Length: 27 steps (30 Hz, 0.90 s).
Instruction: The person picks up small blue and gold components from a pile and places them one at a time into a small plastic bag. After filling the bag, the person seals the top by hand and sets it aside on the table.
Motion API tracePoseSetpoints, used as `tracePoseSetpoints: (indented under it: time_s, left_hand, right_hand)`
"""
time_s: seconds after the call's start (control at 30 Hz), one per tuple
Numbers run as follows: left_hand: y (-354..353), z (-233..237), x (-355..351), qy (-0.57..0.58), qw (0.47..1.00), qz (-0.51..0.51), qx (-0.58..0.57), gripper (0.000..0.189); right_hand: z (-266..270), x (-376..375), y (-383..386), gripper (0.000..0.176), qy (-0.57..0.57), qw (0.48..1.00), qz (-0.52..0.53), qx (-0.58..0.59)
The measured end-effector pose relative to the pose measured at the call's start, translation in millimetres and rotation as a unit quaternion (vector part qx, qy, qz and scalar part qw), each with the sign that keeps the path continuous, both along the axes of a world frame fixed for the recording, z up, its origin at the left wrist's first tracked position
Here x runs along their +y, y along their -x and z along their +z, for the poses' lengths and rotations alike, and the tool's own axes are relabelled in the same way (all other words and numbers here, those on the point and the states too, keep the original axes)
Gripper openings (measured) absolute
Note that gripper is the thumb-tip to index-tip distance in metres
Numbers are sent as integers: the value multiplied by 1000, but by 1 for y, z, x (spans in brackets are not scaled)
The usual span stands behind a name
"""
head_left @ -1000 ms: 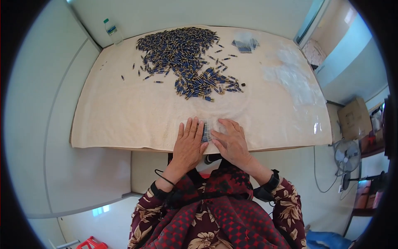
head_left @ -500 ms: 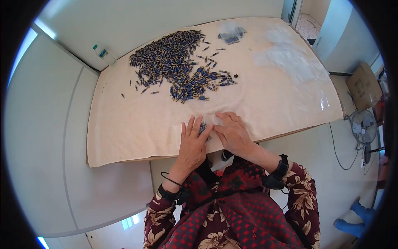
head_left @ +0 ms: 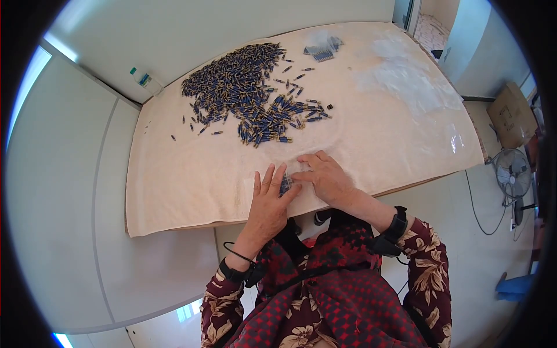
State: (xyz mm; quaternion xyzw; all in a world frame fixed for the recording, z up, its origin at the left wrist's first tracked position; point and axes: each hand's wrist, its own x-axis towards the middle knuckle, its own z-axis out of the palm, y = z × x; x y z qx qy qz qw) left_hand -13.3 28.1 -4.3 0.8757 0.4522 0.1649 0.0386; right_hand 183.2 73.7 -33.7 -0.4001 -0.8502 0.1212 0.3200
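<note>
A small clear plastic bag with blue pieces inside [head_left: 285, 184] lies flat near the front edge of the cloth-covered table. My left hand [head_left: 270, 198] rests on its left side, fingers spread. From the right, my right hand [head_left: 328, 178] touches the bag's clear part, its fingers apart and bent over the plastic. Beyond both hands spreads a large pile of small blue pieces with brass-coloured ends [head_left: 232, 84], and a looser cluster [head_left: 267, 122] reaches toward me.
Filled clear bags [head_left: 322, 52] lie at the back, with empty-looking plastic bags [head_left: 406, 75] at the right. A green-capped bottle [head_left: 146, 81] stands beyond the table's left corner. A cardboard box [head_left: 512, 116] and a fan [head_left: 512, 169] are at the right.
My right hand has shifted slightly up and its fingers have moved on the plastic. My left thumb lies a little lower, with more of the blue pieces showing.
</note>
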Motion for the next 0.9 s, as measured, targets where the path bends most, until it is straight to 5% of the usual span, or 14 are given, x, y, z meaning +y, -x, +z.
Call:
tracePoseSetpoints:
  time_s: [0.23, 0.9]
  left_hand:
    - [-8, -3, 3, -22, 999, 17, 25, 32]
    - [-21, -4, -4, -73, 983, 65, 153, 37]
  right_hand:
    - [9, -3, 1, 30, -39, 998, 8, -42]
    - [4, -4, 0, 27, -18, 999, 5, -39]
